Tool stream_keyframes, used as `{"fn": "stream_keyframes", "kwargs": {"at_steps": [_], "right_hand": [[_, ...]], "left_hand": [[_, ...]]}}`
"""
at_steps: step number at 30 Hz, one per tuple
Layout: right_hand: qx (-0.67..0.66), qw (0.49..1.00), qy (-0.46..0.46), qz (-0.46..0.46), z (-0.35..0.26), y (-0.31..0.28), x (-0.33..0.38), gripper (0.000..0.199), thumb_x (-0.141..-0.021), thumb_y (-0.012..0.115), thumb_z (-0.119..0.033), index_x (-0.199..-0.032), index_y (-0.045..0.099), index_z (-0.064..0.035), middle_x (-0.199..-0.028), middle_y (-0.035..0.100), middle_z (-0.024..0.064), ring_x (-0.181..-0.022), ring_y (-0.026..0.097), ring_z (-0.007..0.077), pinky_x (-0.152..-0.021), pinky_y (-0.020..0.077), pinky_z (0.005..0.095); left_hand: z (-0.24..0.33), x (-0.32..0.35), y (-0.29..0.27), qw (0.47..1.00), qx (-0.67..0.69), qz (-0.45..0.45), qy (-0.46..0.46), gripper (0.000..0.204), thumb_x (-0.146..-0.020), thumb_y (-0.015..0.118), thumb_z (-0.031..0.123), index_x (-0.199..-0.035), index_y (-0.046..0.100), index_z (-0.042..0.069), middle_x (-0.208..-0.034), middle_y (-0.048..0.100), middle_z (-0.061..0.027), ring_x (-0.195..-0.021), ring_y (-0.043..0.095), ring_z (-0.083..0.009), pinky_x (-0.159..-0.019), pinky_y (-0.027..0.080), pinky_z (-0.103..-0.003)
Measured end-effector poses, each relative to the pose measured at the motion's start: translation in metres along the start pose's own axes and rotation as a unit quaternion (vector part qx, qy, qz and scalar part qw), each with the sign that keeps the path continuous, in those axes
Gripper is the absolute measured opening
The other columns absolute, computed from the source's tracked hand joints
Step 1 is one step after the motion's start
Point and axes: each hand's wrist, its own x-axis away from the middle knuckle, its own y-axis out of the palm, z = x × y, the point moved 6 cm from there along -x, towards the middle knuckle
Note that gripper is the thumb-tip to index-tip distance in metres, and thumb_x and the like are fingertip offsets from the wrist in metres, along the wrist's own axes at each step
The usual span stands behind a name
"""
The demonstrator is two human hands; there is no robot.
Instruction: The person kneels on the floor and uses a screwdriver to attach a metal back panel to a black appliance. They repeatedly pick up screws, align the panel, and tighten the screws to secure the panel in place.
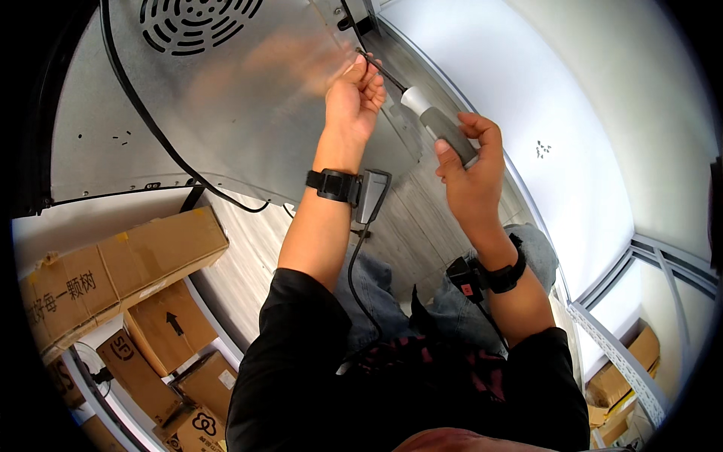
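Note:
A screwdriver (440, 126) with a grey and white handle and a dark shaft slants up and left to the edge of a grey sheet-metal panel (256, 113). My right hand (479, 169) is closed round the handle's rear end, thumb on the near side. At the shaft's far end, the fingers of my left hand (352, 102) are curled in a pinch against the shaft beside the tip. The tip meets the panel's right edge; whether a screw sits there is too small to tell. The shiny panel mirrors a blurred hand.
A black cable (143, 113) hangs across the panel, below round vent slots (199, 22). Cardboard boxes (169, 324) stand on shelving at lower left. To the right runs a white panel (542, 98) with a metal frame. Wired black devices (337, 184) are strapped to both wrists.

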Motion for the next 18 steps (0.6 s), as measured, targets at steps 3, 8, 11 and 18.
{"fn": "stream_keyframes", "kwargs": {"at_steps": [3, 8, 11, 18], "right_hand": [[-0.05, 0.997, 0.064, 0.007, -0.005, -0.001, -0.005, 0.029, -0.089, 0.061, -0.018, -0.111, 0.051, -0.0018, -0.083, 0.056, 0.0093, -0.065, 0.056, 0.0122, -0.052, 0.0448, 0.0263], [-0.06, 0.994, 0.09, -0.003, -0.004, 0.001, -0.01, 0.03, -0.095, 0.052, -0.028, -0.106, 0.051, -0.0009, -0.072, 0.056, 0.0067, -0.05, 0.051, 0.0087, -0.043, 0.0407, 0.0228], [-0.082, 0.986, 0.138, -0.042, 0.003, 0.004, -0.008, 0.031, -0.095, 0.053, -0.03, -0.103, 0.05, -0.001, -0.071, 0.055, 0.0062, -0.051, 0.051, 0.0082, -0.041, 0.0397, 0.0223], [0.045, 0.995, 0.026, -0.087, -0.009, 0.007, -0.006, 0.042, -0.081, 0.07, -0.022, -0.109, 0.045, -0.0015, -0.087, 0.055, 0.0112, -0.073, 0.058, 0.0191, -0.061, 0.0474, 0.0317]], "left_hand": [[0.001, 0.002, -0.003, 1.0, -0.016, 0.004, 0.009, 0.017, -0.095, 0.052, 0.018, -0.095, 0.063, 0.005, -0.083, 0.065, -0.003, -0.069, 0.059, -0.0125, -0.061, 0.05, -0.024], [0.001, 0.012, 0.005, 0.995, -0.044, -0.087, 0.009, 0.021, -0.097, 0.046, 0.017, -0.104, 0.058, 0.002, -0.094, 0.065, -0.0085, -0.076, 0.062, -0.0156, -0.069, 0.053, -0.029], [-0.001, 0.026, 0.019, 0.99, -0.07, -0.119, 0.005, 0.024, -0.099, 0.041, 0.016, -0.106, 0.057, -0.001, -0.098, 0.066, -0.0129, -0.078, 0.063, -0.0165, -0.067, 0.053, -0.029], [-0.002, 0.025, 0.015, 0.993, -0.103, -0.047, 0.031, 0.025, -0.098, 0.044, 0.019, -0.102, 0.057, -0.001, -0.093, 0.066, -0.0141, -0.071, 0.06, -0.0111, -0.062, 0.051, -0.025]]}}
